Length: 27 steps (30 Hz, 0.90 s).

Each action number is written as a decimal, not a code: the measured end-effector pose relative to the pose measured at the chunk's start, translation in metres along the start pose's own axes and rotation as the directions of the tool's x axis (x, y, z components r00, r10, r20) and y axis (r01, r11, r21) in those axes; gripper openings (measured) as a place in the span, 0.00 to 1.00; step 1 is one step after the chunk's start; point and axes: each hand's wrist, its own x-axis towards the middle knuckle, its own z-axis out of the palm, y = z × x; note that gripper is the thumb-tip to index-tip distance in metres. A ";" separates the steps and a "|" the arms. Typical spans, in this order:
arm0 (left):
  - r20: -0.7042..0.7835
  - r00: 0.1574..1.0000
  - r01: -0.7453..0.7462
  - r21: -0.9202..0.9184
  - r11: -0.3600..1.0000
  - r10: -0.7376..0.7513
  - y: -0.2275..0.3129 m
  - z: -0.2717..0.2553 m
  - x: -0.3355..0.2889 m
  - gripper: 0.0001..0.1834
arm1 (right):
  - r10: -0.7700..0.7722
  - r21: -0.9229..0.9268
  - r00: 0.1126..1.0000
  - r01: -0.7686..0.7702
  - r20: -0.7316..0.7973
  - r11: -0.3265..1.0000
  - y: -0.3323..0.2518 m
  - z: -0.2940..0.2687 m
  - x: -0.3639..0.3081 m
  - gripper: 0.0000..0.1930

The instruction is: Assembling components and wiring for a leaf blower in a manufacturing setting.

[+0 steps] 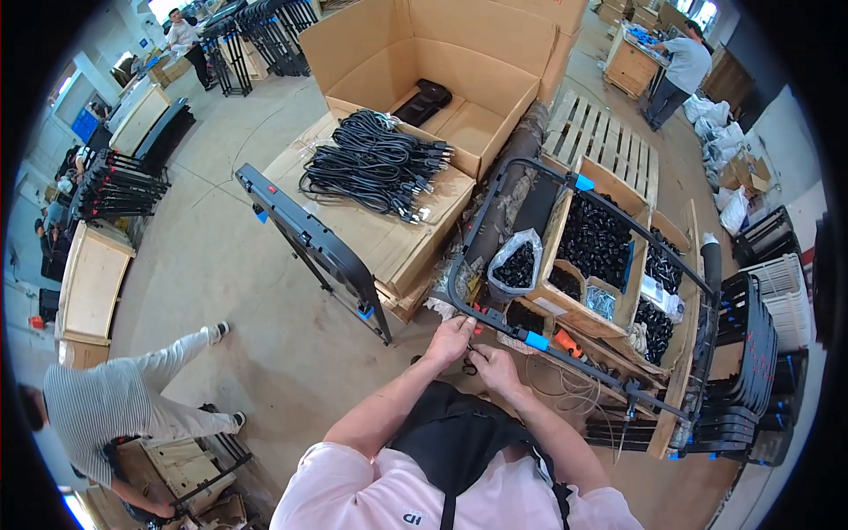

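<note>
A black tubular frame with blue sleeves lies across the wooden parts bins, its near left corner just beyond my hands. My left hand is closed beside that corner, by a small red piece on the tube. What its fingers grip is hidden. Close to its right, my right hand is pinched around something thin and dark, too small to name. Under the frame stand a wooden bin of black plastic parts, a bagged tub of small black parts and a compartment of silver screws. An orange-handled tool lies near the tube.
Bundled black cables lie on cardboard before a large open carton. A black upright frame stands left. A person in stripes bends at lower left; others work farther back. Stacked black frames stand right.
</note>
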 end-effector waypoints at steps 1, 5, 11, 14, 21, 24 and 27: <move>0.000 1.000 -0.005 0.055 0.998 0.005 -0.006 -0.002 0.003 0.22 | 0.000 0.001 1.000 0.000 0.001 1.000 -0.001 0.002 0.001 0.20; 0.037 0.973 -0.230 0.280 0.932 0.229 -0.030 -0.018 0.006 0.23 | -0.014 0.111 1.000 0.012 0.012 0.994 -0.018 0.005 0.004 0.19; 0.190 0.982 -0.015 0.110 0.994 -0.007 -0.002 0.000 0.011 0.21 | 0.011 0.257 0.991 0.024 -0.135 0.966 -0.013 0.003 -0.002 0.14; 0.178 0.984 -0.009 0.172 0.985 -0.022 -0.001 -0.010 0.003 0.23 | 0.135 0.418 0.988 -0.091 -0.076 0.904 -0.007 0.010 0.003 0.14; 0.025 0.990 -0.134 -0.147 0.980 0.139 -0.044 -0.010 0.004 0.32 | 0.226 0.586 0.974 -0.200 0.029 0.785 -0.021 0.007 0.022 0.12; 0.310 0.950 0.124 -0.226 0.966 -0.049 -0.055 -0.020 -0.004 0.38 | 0.196 0.614 0.980 -0.131 -0.039 0.778 -0.016 0.011 0.030 0.13; 0.433 0.900 -0.037 -0.047 0.998 0.053 -0.114 -0.020 -0.002 0.39 | 0.202 0.530 0.979 -0.187 0.031 0.827 -0.016 0.011 0.041 0.14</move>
